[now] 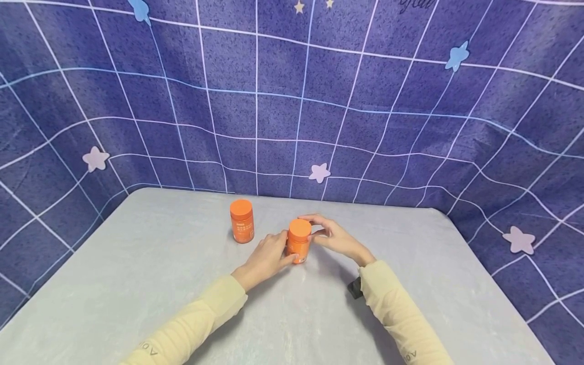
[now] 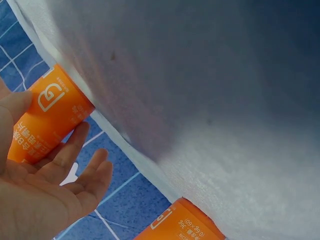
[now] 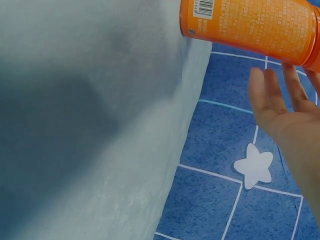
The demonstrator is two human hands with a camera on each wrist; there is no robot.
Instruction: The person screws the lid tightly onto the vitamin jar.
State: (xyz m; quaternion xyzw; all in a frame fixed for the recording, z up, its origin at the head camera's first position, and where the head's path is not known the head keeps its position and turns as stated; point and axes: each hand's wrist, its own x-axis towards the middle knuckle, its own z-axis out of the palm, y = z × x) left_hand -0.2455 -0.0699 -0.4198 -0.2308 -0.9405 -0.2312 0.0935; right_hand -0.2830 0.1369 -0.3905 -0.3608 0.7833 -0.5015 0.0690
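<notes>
An orange bottle (image 1: 298, 248) with a screw lid (image 1: 300, 227) stands upright on the grey table, between both hands. My left hand (image 1: 268, 255) grips its body from the left, thumb across the front, as the left wrist view of the bottle (image 2: 52, 115) also shows. On the other side, my right hand (image 1: 336, 238) holds the lid, with the index finger at its far edge and the thumb nearer. The right wrist view shows the bottle's barcode side (image 3: 245, 27); the lid is partly cut off there. Lower right-hand fingers stay off the body.
A second orange bottle (image 1: 242, 221), its lid on, stands upright to the left and farther back. The grey table (image 1: 150, 263) meets a blue-purple grid-patterned curtain (image 1: 274, 111) with star shapes. Something small and black (image 1: 355, 288) shows at the right cuff.
</notes>
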